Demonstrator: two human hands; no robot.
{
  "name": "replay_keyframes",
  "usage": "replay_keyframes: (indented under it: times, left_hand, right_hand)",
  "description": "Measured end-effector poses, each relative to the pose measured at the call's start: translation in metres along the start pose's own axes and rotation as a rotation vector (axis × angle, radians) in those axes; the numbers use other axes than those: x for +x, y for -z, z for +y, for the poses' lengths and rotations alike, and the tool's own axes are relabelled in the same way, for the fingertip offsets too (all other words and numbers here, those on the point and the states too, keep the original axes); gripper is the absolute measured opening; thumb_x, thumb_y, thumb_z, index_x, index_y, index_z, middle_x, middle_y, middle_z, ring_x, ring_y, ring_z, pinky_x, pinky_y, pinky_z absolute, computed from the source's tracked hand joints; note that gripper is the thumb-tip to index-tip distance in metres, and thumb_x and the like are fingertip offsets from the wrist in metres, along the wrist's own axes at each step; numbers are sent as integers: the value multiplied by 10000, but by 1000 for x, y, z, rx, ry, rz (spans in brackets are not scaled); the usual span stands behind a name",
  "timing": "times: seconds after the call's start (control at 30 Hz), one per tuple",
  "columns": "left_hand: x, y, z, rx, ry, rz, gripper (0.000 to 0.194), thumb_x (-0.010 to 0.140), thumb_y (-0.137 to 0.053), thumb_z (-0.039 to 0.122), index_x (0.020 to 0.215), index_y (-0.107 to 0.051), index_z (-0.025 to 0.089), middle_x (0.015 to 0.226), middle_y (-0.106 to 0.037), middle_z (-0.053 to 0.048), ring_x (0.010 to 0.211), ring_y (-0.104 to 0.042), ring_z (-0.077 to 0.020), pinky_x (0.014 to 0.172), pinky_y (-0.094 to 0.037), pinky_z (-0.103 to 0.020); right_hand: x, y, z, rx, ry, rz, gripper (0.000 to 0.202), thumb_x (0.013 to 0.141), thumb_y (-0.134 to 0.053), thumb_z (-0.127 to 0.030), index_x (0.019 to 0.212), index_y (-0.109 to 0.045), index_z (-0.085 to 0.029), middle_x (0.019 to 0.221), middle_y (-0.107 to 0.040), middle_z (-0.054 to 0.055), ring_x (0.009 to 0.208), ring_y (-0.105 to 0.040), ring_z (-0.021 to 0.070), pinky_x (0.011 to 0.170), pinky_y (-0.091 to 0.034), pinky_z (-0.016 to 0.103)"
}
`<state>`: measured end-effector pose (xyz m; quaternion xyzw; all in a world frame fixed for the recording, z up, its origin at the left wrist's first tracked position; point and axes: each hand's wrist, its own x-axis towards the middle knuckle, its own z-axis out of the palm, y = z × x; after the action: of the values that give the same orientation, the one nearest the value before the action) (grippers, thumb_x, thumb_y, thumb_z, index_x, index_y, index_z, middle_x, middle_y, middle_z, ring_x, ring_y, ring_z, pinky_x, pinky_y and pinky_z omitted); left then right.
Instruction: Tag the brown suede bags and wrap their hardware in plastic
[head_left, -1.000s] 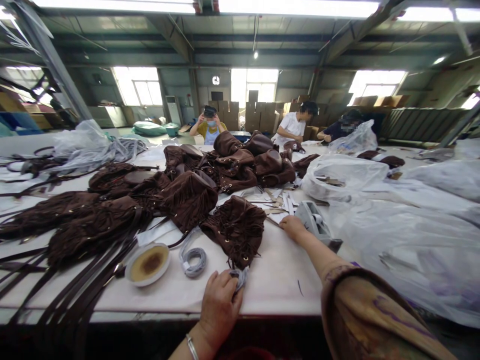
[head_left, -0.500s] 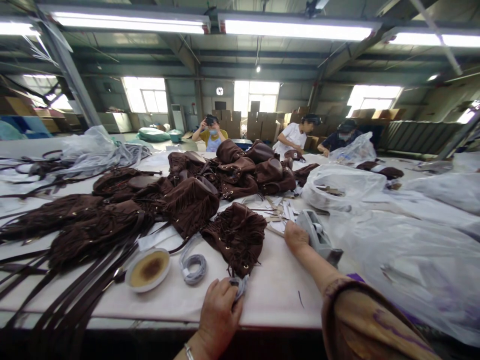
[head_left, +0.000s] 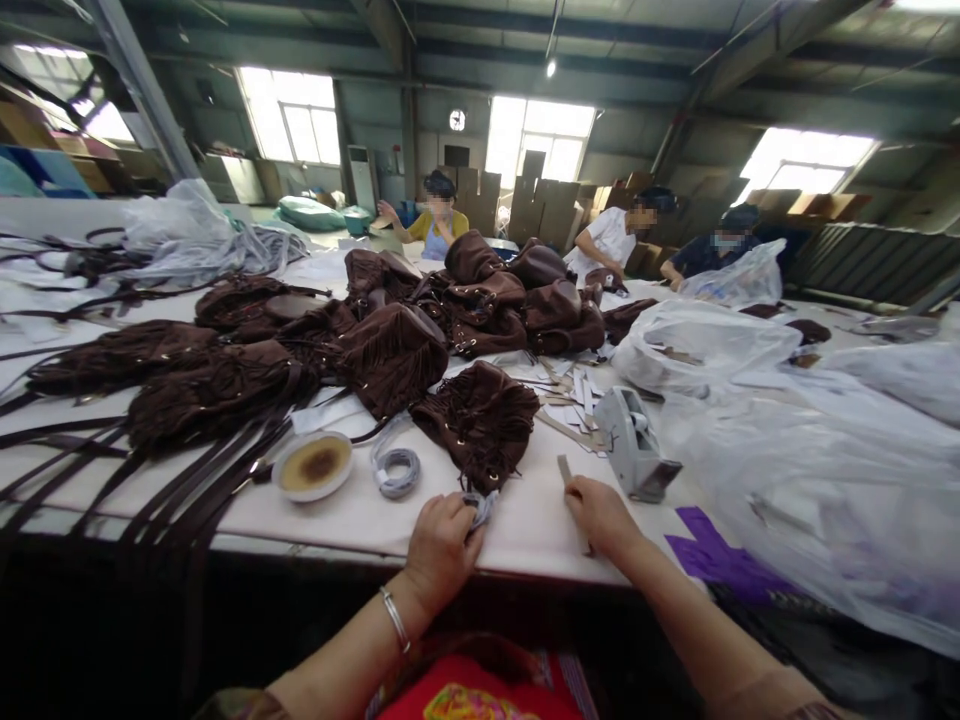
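My left hand [head_left: 442, 545] is closed around a bundle of grey cord [head_left: 481, 508] near the table's front edge. Just beyond it lies a dark brown fringed bag [head_left: 484, 420]. My right hand [head_left: 604, 515] grips a narrow grey-brown strip [head_left: 564, 467], whose ends stick out above and below the fingers. A grey tape dispenser [head_left: 634, 445] stands beyond and right of that hand. To the left of my left hand are a coil of grey cord [head_left: 397, 472] and a white bowl [head_left: 313, 468] holding yellowish-brown material.
Brown bags [head_left: 480, 300] are piled mid-table, with long straps [head_left: 172, 490] hanging over the front edge at left. Clear plastic bags [head_left: 810, 480] cover the right side. Paper and strips [head_left: 574, 400] lie behind the dispenser. Several people sit across the table.
My right hand has left the tape dispenser and come nearer, now with the strip in it. My left hand keeps the cord. The camera view has tilted down.
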<state>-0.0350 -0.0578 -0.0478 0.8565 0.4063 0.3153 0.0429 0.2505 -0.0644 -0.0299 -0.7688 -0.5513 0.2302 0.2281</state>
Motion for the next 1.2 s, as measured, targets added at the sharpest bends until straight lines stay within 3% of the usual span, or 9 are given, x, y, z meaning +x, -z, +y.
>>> replay_keyframes:
  times: [0.13,0.2,0.37,0.43,0.63,0.83,0.97,1.1,1.2]
  left_hand:
    - [1,1,1,8,10,-25,33,848,-613,176,828,-614,202,881,-635,-77,855,-588,-237,821,-481,-405]
    - [1,2,2,6,14,-32,35,842,-618,168,830,-615,201,888,-638,-77,858,-589,-236,818,-483,-402]
    - [1,3,2,0,5,-22,40,833,-626,167,829,-614,205,893,-643,-77,869,-595,-238,811,-487,-399]
    - [0,2,1,1,4,-20,42,832,-624,163,834,-611,203,899,-643,-80,874,-595,-240,813,-488,-402]
    - [0,0,1,3,7,-19,37,846,-614,172,830,-609,204,882,-631,-81,856,-591,-242,805,-489,-409]
    - [-1,0,-1,-1,10,-33,36,857,-606,180,826,-604,199,878,-625,-81,858,-584,-243,811,-482,-411]
    - [0,0,0,6,14,-30,38,845,-611,171,823,-606,201,882,-628,-82,857,-587,-244,801,-482,-404]
    - [1,2,1,-1,6,-14,48,826,-619,156,816,-605,201,876,-633,-80,856,-590,-243,798,-484,-395]
    - [0,2,1,-5,8,-6,40,827,-621,162,822,-610,200,880,-635,-82,861,-586,-240,804,-481,-392]
  right_hand:
    - [6,4,12,256,-158,-62,418,745,-589,-159,1162,-585,-152,608,-599,-31,487,-572,148,510,-441,257]
    - [10,6,13,411,-198,-75,523,730,-609,-209,1240,-531,-125,582,-566,-56,424,-526,126,453,-424,245]
    - [6,-1,6,719,-159,-84,390,655,-699,-407,928,-632,-137,530,-494,-67,413,-449,84,399,-353,204]
    - [3,-3,0,791,-141,-70,397,654,-697,-452,904,-621,-153,509,-461,-84,387,-393,69,361,-290,188]
    - [-3,4,-17,1021,-125,-91,543,646,-735,-335,1156,-619,-190,529,-482,-96,376,-325,50,340,-213,157]
    - [-9,5,-16,1253,-137,-230,300,613,-805,-318,805,-617,-186,500,-455,-81,370,-279,28,375,-150,166]
    - [-12,4,-14,1278,-164,-262,226,627,-749,-295,771,-612,-185,582,-534,-33,425,-409,67,410,-275,194]
    - [-15,10,-18,1237,-199,-289,250,735,-648,-418,800,-639,-176,686,-589,24,565,-549,141,494,-427,262]
    - [-19,11,-21,1241,-175,-308,281,680,-754,-339,889,-652,-181,740,-608,19,644,-584,154,533,-467,267]
